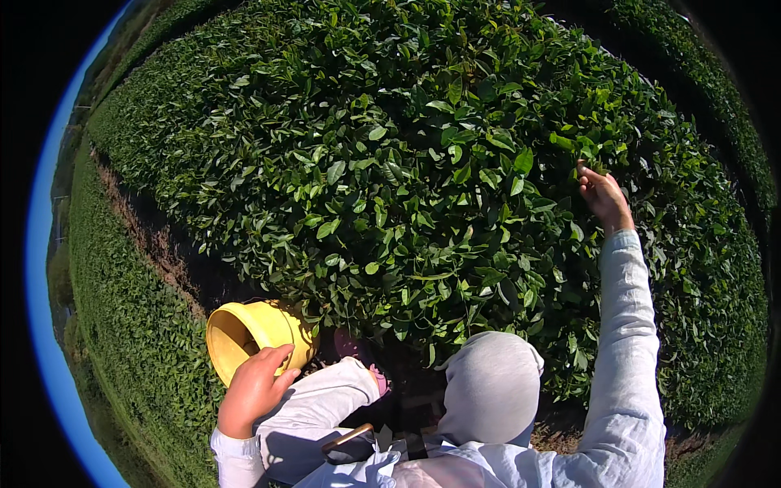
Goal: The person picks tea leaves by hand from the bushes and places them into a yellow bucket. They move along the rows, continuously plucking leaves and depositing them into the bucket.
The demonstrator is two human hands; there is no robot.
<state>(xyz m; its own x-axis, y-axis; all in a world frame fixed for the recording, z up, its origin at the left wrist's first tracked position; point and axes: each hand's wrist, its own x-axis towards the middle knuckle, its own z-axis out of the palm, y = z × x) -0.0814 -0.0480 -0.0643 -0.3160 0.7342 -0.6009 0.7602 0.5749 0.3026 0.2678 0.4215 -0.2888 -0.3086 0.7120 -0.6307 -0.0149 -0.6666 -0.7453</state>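
Observation:
My right hand [604, 192] reaches out to the right over a dense leafy bush [390, 165], its thumb and fingertips close together at some bright green shoots [589, 146]. Whether a leaf is between those fingertips is too small to tell. At the lower left, my left hand [256, 384] lies at the rim of a yellow plastic bucket [268, 326], with thumb and fingers apart. The bucket is tilted, its mouth towards the lower left, and its inside is partly shaded. Its underside rests out of sight near the bush's edge.
My knees in light trousers [491, 387] are at the bush's lower edge, with a pink shoe [379, 379] beside them. A phone-like object [349, 444] lies at my lap. A bare soil path [152, 241] separates this row from another hedge row [122, 317] on the left.

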